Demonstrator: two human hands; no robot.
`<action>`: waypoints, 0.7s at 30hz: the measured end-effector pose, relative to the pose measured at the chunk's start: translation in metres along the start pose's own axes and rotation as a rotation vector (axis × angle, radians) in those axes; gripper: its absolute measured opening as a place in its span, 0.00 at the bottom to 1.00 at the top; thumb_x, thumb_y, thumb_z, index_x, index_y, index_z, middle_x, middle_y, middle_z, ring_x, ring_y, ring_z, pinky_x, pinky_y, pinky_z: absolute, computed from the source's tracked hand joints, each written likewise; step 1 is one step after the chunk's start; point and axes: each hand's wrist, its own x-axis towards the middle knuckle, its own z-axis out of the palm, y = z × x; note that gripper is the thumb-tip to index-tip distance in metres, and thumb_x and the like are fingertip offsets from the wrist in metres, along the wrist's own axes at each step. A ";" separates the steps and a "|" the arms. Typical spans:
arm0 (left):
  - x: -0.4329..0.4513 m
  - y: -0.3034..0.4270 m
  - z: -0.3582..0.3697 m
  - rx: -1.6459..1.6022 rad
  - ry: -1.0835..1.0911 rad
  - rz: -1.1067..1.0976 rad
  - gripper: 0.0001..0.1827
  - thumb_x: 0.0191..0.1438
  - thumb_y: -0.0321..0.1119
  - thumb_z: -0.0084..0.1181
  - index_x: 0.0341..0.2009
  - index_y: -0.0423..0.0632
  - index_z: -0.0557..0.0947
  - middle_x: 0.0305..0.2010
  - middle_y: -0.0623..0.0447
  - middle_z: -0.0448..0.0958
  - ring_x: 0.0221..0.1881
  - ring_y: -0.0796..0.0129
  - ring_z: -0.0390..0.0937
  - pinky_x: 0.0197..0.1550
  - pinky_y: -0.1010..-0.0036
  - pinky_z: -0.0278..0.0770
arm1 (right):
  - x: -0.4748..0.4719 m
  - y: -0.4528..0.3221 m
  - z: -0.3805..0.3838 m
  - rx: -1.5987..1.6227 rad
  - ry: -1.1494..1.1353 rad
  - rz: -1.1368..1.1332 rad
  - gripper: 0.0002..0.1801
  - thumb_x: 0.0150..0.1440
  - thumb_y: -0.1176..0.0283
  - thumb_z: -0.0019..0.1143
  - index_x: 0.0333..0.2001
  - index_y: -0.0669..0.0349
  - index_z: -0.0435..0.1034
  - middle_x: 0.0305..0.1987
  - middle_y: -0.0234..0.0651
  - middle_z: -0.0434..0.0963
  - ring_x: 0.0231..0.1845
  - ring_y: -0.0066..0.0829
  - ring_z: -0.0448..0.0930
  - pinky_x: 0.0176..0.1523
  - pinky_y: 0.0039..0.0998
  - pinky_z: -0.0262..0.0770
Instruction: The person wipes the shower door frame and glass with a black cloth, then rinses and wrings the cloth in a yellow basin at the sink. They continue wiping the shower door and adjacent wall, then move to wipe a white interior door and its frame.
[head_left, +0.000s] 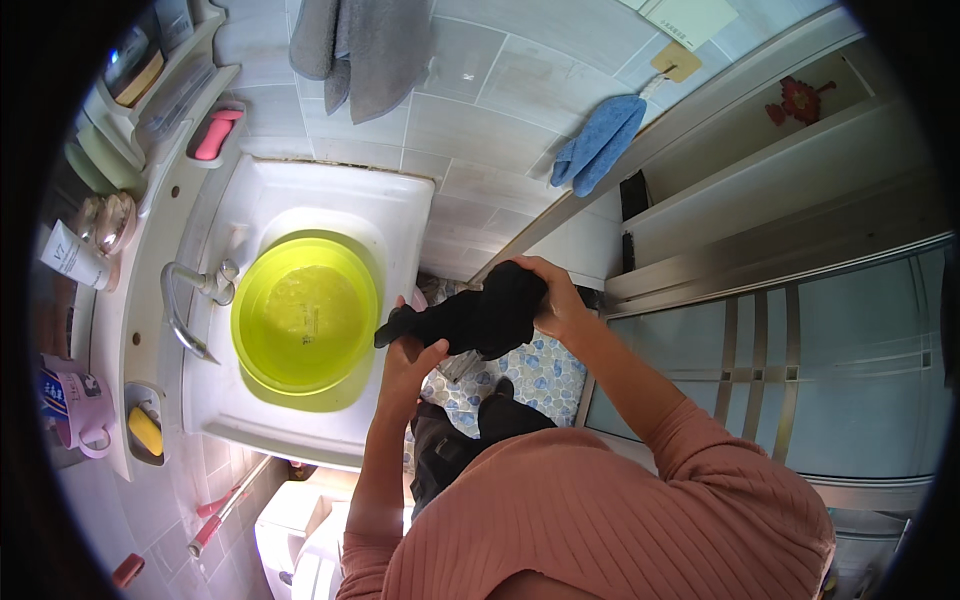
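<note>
A bunched black cloth (469, 319) is stretched between my two hands, above the floor at the right side of the sink. My left hand (409, 356) grips its narrow end, thumb pointing to the right. At the thicker, bundled end, my right hand (559, 300) holds on with its fingers over the top; part of that grip is hidden by the cloth. Close to my left hand, a lime-green plastic basin (241, 341) sits in the white sink (401, 225) with shallow, lightly frothy water in it.
A curved chrome faucet (180, 300) stands beyond the basin. The ledge (146, 330) behind it carries a white tube (75, 255), a pink mug (86, 409) and yellow soap (145, 431). A blue cloth (600, 142) and grey towels (382, 56) hang on the wall. Glass doors (862, 375) flank my right.
</note>
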 end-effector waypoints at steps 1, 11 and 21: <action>0.002 -0.010 0.011 0.017 -0.021 -0.074 0.58 0.63 0.36 0.71 0.85 0.42 0.46 0.74 0.39 0.70 0.71 0.57 0.74 0.65 0.64 0.78 | -0.011 -0.005 -0.029 0.054 0.044 -0.011 0.15 0.68 0.63 0.60 0.48 0.63 0.82 0.49 0.39 0.87 0.51 0.37 0.87 0.62 0.41 0.83; 0.008 -0.101 0.221 0.965 -0.270 0.259 0.49 0.56 0.41 0.79 0.79 0.48 0.70 0.74 0.41 0.76 0.67 0.54 0.79 0.66 0.60 0.80 | -0.124 -0.042 -0.262 0.386 0.216 -0.158 0.20 0.68 0.59 0.60 0.56 0.60 0.79 0.54 0.37 0.86 0.56 0.40 0.86 0.59 0.46 0.85; 0.044 -0.279 0.443 1.006 -0.550 0.421 0.16 0.62 0.28 0.71 0.55 0.42 0.87 0.61 0.41 0.83 0.51 0.52 0.86 0.49 0.64 0.85 | -0.283 -0.088 -0.476 0.586 0.022 -0.300 0.34 0.71 0.47 0.54 0.69 0.63 0.71 0.70 0.44 0.77 0.70 0.45 0.77 0.74 0.52 0.71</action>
